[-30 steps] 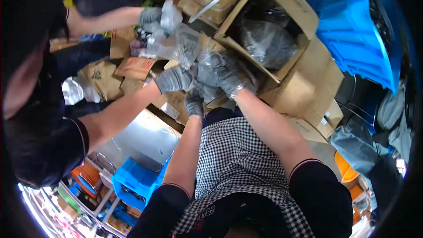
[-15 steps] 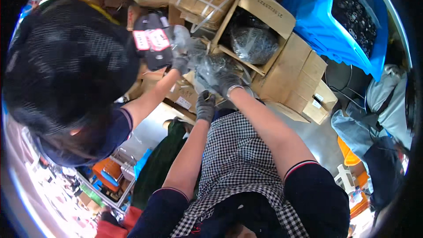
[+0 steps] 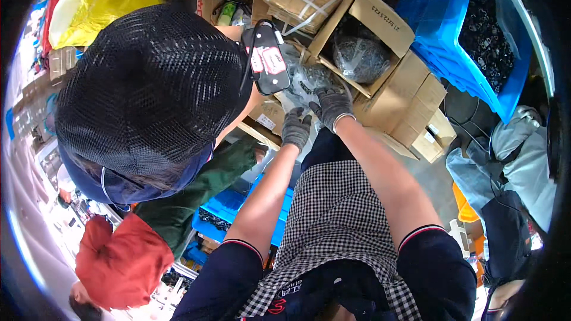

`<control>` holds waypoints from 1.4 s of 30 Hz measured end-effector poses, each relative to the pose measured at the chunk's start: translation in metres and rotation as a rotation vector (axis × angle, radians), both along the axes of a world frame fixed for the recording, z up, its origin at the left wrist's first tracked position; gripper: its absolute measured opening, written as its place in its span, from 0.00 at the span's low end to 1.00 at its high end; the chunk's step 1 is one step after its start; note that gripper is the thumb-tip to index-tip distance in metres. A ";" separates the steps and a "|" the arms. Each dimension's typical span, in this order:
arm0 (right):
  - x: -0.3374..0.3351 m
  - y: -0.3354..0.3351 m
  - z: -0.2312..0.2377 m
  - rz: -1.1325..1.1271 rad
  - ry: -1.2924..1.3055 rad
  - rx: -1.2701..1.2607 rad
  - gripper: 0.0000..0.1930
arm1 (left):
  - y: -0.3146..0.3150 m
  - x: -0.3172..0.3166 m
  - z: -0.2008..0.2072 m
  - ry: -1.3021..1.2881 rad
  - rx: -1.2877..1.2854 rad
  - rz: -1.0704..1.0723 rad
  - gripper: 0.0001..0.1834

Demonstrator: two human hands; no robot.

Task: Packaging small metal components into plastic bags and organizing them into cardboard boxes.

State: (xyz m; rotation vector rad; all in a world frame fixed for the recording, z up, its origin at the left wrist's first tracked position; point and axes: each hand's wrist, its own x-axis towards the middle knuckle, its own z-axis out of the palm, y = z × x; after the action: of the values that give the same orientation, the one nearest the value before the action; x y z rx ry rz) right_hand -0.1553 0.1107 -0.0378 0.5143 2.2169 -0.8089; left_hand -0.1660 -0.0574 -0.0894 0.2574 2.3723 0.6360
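Gray-gloved right hand (image 3: pixel 331 108) on a clear bag (image 3: pixel 311 77), upper middle of the frame, left hand (image 3: pixel 295 128) just below, can't tell if either grips

Grey floor (image 3: pixel 423 177), cardboard boxes (image 3: pixel 409 96) on it — one open

We note white glare blowing out the lower left around the red shirt (image 3: pixel 122 261); plastic bag (image 3: pixel 310 77) catches pale highlights; rim black, edges bowed.
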 end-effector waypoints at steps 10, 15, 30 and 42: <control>0.038 -0.020 0.021 -0.049 0.210 0.125 0.21 | -0.035 0.017 0.053 -0.183 0.016 -0.002 0.18; 0.059 -0.022 0.039 -0.013 0.081 0.109 0.21 | -0.053 0.015 0.078 -0.135 0.040 -0.012 0.16; 0.122 -0.059 0.079 0.129 -0.072 0.032 0.19 | -0.075 0.035 0.104 -0.162 0.070 0.008 0.17; 0.150 -0.053 0.108 0.157 -0.113 0.011 0.18 | -0.086 0.032 0.120 -0.140 0.044 0.006 0.14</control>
State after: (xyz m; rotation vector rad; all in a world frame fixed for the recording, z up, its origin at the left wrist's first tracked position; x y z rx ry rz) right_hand -0.0052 0.0580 0.0706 0.3764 2.1280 -0.6695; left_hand -0.1344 -0.1430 0.0305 0.2182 2.2274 0.6875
